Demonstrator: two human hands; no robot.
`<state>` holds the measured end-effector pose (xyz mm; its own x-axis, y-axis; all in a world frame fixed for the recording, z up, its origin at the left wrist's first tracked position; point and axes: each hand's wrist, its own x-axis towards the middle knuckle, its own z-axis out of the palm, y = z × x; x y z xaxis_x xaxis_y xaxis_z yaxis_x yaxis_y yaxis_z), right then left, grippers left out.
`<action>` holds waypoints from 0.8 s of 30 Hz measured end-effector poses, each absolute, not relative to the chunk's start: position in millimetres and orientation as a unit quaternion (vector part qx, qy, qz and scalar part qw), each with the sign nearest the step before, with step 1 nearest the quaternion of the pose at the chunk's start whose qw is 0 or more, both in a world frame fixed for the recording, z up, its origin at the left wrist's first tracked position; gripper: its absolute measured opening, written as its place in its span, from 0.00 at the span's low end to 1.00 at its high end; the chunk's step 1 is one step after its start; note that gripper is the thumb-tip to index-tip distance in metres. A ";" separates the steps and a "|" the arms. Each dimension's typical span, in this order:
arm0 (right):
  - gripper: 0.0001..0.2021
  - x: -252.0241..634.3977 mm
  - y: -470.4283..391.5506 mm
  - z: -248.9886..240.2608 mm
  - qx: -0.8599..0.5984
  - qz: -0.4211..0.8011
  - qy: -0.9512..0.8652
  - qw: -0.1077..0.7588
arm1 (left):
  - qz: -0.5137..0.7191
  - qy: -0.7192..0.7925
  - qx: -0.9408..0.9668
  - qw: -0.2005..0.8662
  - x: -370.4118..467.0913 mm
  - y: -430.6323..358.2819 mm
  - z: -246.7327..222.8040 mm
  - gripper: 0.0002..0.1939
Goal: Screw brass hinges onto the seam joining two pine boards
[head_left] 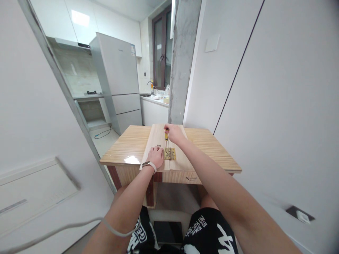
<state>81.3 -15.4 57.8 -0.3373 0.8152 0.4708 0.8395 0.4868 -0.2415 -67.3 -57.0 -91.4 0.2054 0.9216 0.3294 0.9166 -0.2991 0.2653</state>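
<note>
My right hand (174, 134) is closed round the yellow and black handle of a screwdriver (166, 137). The screwdriver stands upright, its tip down at the left leaf of a brass hinge (172, 153). That hinge lies open across the seam between two pale wooden boards (153, 135). With fingers lying on the left board, my left hand (156, 156) rests right beside the hinge's left edge. A few small screws (159, 145) lie on the board just beyond my left fingers. Whether the screwdriver tip sits in a screw is too small to tell.
Under the boards is a wood-grain table (127, 141) with a drawer (185, 177) at its front. A pale cable (87, 222) runs across at lower left. White walls (265, 106) stand close on both sides, and a fridge (119, 70) stands beyond the table.
</note>
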 end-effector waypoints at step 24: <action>0.09 82.1 -17.0 47.9 -0.489 -0.032 -0.814 0.313 | 0.220 0.584 0.781 -0.010 -68.5 -55.2 -93.5 0.16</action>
<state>82.1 -17.0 47.9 -0.3267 0.7752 0.5406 0.8152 0.5205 -0.2538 -68.5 -55.2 -93.5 0.2213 0.9082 0.3553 0.9173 -0.3176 0.2404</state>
